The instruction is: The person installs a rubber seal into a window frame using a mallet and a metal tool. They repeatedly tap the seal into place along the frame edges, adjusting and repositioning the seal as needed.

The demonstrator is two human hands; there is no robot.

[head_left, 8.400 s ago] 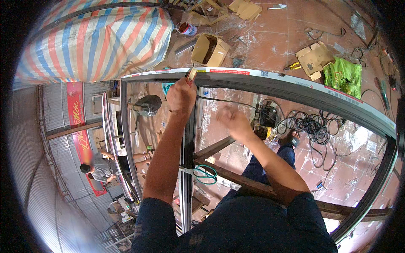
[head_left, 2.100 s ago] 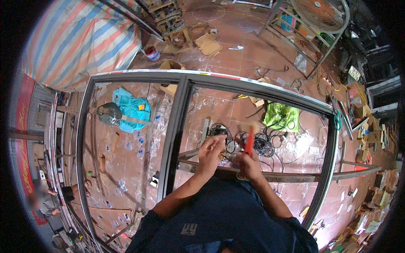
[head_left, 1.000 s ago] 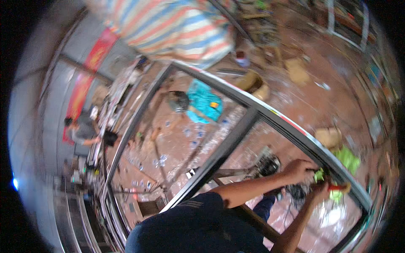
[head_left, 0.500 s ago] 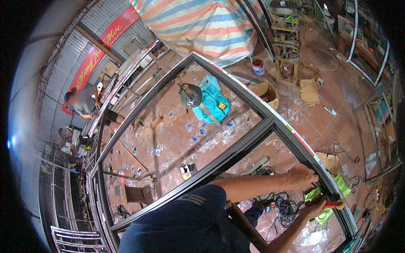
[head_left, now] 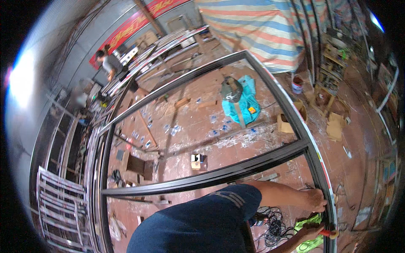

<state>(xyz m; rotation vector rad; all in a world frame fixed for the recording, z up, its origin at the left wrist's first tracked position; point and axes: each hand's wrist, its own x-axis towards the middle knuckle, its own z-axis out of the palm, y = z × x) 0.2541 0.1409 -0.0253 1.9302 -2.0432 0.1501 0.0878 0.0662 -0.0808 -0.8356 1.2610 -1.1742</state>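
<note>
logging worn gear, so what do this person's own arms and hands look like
The left hand and right hand wear no gloves. The dark navy shirt has a short left sleeve marked with pale stripes; the left forearm is bare.

The frame [head_left: 282, 103] leaves room beyond its crossbar [head_left: 219, 174], which blocks the way.
</note>
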